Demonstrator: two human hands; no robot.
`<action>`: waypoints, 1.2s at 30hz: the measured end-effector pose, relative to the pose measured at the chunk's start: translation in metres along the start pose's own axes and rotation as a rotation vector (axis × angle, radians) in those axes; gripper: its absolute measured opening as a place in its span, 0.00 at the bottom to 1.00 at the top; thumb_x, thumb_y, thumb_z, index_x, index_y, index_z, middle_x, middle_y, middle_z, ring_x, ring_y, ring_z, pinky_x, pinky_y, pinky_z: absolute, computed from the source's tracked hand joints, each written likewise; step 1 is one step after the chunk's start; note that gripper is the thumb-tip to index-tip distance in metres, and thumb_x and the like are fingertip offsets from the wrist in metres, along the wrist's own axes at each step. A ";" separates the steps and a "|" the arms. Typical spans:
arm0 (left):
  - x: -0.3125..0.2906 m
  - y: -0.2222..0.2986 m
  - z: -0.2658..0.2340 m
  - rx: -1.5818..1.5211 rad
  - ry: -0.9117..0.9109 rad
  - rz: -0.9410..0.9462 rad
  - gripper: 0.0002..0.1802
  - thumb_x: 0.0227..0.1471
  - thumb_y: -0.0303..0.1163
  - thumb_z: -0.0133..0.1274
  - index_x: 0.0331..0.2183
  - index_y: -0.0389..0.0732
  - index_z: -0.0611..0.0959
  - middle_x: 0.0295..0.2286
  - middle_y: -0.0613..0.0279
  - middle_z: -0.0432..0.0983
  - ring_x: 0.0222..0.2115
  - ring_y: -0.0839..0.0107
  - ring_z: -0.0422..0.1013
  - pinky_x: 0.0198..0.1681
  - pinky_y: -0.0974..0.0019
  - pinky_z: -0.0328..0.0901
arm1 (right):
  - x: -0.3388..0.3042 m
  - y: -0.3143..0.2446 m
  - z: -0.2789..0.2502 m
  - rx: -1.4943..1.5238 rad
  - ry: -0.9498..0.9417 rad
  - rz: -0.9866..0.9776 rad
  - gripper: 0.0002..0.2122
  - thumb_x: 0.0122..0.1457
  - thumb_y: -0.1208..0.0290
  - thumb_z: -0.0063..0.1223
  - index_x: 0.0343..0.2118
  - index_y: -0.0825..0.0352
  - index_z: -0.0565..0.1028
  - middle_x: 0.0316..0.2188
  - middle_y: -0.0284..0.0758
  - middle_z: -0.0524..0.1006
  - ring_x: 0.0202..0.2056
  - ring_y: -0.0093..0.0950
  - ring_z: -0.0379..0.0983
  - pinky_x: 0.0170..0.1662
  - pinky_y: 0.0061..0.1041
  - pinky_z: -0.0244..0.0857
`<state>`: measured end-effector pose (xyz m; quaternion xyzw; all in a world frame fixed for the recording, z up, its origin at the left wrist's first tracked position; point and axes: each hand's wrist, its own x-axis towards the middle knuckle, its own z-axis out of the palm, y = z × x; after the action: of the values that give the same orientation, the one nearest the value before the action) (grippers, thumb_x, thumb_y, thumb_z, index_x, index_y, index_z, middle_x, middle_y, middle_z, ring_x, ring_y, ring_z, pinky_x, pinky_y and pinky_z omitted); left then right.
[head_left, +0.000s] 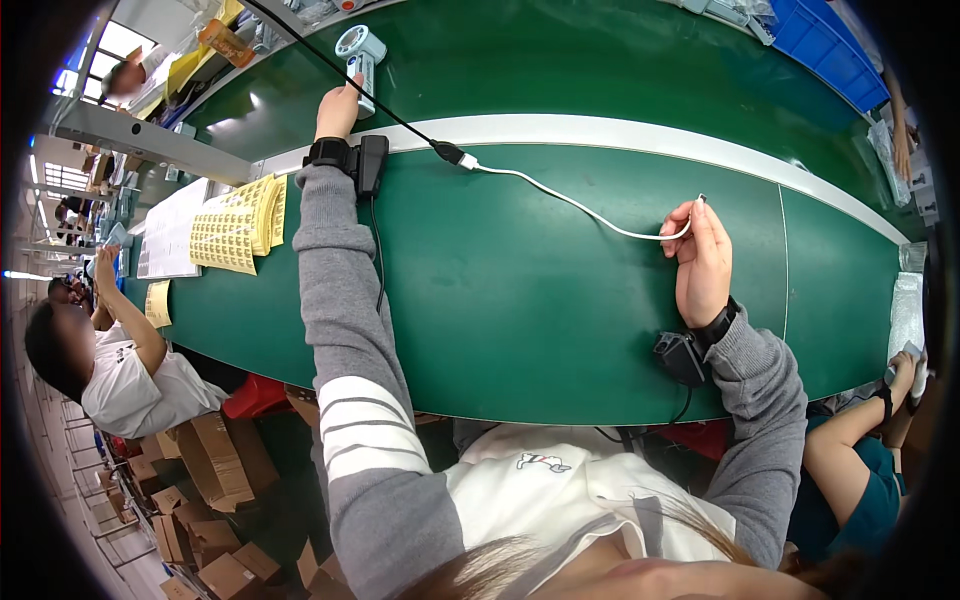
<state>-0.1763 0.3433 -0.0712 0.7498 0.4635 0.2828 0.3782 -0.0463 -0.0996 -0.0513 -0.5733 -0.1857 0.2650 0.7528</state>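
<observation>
left hand [338,108]: stretched far out over the worktop [520,300], fingers wrapped around the lower body of a small white handheld fan [360,60]; grip closed on it.
fan: lies on the far green belt, just beyond the white strip [640,135], round head pointing away from the person.
right hand [703,262]: near right, thumb and fingers pinching the free end of a white cable [570,200]; plug tip sticks up just above the fingertips.
cable: runs left and far from the right hand in a shallow curve across the green surface to a joint with a black cable [340,75], near the white strip; black lead continues far-left past the fan.
wrists: black band with a small black box on each, left [345,157] and right [690,350].
sleeves: grey, white stripes on the left upper arm.
left of worktop: yellow label sheets [238,225] stacked beside a white paper sheet [168,232].
far right: blue bins [835,45].
others: another person seated at far left, another person's arm at right edge.
</observation>
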 end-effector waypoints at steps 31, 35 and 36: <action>-0.222 0.125 0.107 -1.345 -0.980 -0.258 0.21 0.49 0.33 0.42 0.45 0.35 0.62 0.24 0.58 0.67 0.23 0.69 0.67 0.25 0.66 0.64 | -0.012 -0.016 0.001 -0.161 -0.360 -0.042 0.11 0.60 0.68 0.35 0.30 0.71 0.67 0.23 0.33 0.71 0.17 0.15 0.60 0.21 0.12 0.54; -0.229 0.122 0.111 -1.389 -1.022 -0.313 0.21 0.49 0.34 0.41 0.45 0.35 0.62 0.25 0.58 0.67 0.24 0.69 0.67 0.27 0.65 0.64 | -0.014 -0.018 0.006 -0.053 -0.537 0.069 0.10 0.58 0.70 0.38 0.29 0.72 0.69 0.21 0.35 0.73 0.14 0.16 0.61 0.18 0.12 0.54; -0.232 0.123 0.110 -1.430 -1.058 -0.301 0.21 0.50 0.34 0.41 0.45 0.35 0.62 0.25 0.58 0.67 0.25 0.69 0.67 0.28 0.65 0.64 | -0.015 -0.017 0.006 -0.053 -0.535 0.073 0.10 0.58 0.70 0.38 0.29 0.72 0.69 0.21 0.35 0.73 0.14 0.16 0.61 0.18 0.12 0.54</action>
<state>-0.1271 0.0643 -0.0466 0.2991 0.0358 0.0692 0.9510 -0.0584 -0.1078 -0.0332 -0.5087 -0.3640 0.4290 0.6517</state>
